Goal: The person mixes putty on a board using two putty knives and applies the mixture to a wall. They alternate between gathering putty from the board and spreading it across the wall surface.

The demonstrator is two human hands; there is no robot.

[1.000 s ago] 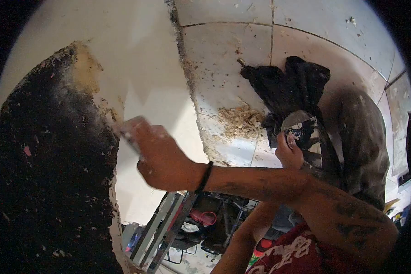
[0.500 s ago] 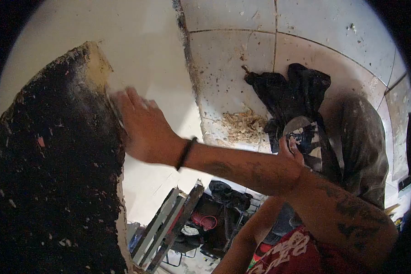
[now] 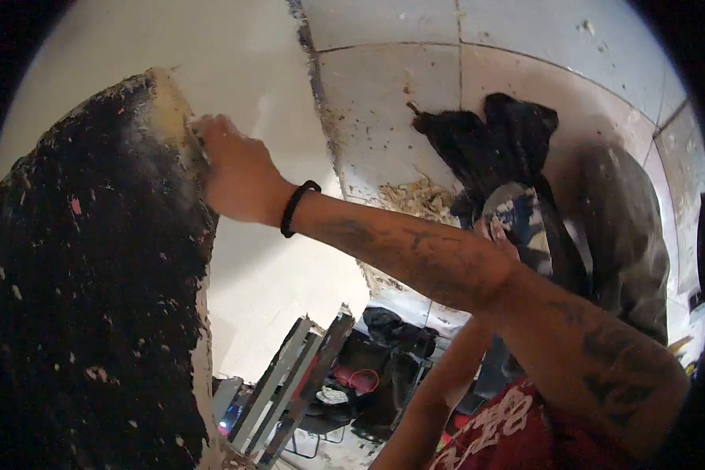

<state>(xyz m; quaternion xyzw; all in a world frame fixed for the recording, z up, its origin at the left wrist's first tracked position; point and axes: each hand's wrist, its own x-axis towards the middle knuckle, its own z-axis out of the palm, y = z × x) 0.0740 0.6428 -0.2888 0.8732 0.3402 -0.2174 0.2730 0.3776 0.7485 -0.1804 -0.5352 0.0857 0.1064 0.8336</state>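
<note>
The right hand [image 3: 243, 176] is at 10 o'clock, bunched with its fingers curled in tightly against the crumbly edge of a rough black patch [image 3: 94, 274]; whether something is gripped inside it cannot be told, since the fingertips are turned away. The black patch fills the view around 9 o'clock, flecked with pale and pinkish spots, and a yellowish bare spot [image 3: 167, 113] marks its top corner, just beside the curled fingers. A smooth pale surface [image 3: 266, 86] spreads from 11 o'clock down behind the hand to 7 o'clock. A dark wristband [image 3: 299, 207] circles the right wrist, and the tattooed forearm crosses the middle of the view, in front of the other arm. At 3 o'clock the left hand [image 3: 501, 237], partly hidden behind that forearm, holds a shiny, flat-looking piece [image 3: 525, 219] with a rounded edge and dark blotches, fingers folded on its near side. Black crumpled material [image 3: 486, 145] lies at 2 o'clock on the tiled floor [image 3: 376, 86], beside a heap of pale shavings [image 3: 419, 197] nearer the centre. Farther out at 3 o'clock is a dusty trouser leg [image 3: 627, 227]. Grey slats [image 3: 286, 384] lean at 7 o'clock.
</note>
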